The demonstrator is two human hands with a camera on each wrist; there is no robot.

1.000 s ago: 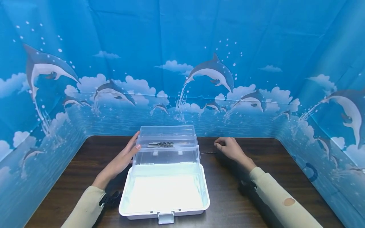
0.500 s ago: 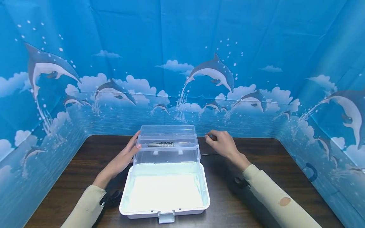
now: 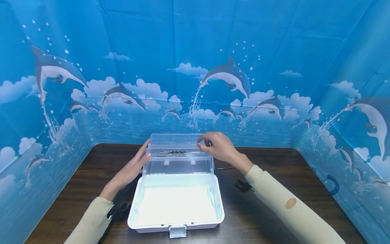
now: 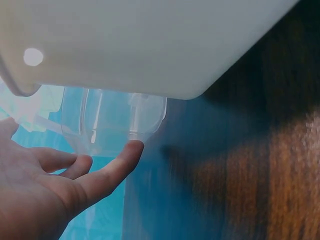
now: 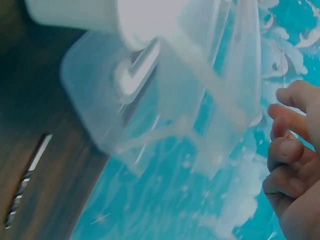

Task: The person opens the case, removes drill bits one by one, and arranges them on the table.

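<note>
A white box [image 3: 134, 217] with its hinged clear trays [image 3: 178, 167] raised stands on the table. Several drill bits [image 3: 172, 154] lie in an upper tray. Fairly straight, the fingers of my left hand [image 3: 129, 172] rest against the left side of the trays. My right hand [image 3: 220, 147] hovers over the right end of the upper trays, with thumb and index finger bent towards each other. Whether something thin is between those fingertips cannot be made out. Another drill bit [image 5: 27, 182] lies on the table to the right of the box.
The dark wooden table [image 3: 274, 203] is bounded by a blue dolphin-print cloth [image 3: 182, 84] at the back and sides. A white latch [image 3: 177, 231] hangs at the box's front. Dark cameras sit at both wrists.
My right hand has moved left and up, from beside the drill bit on the table to above the trays' right end. That bit still lies on the table. My left hand stays put.
</note>
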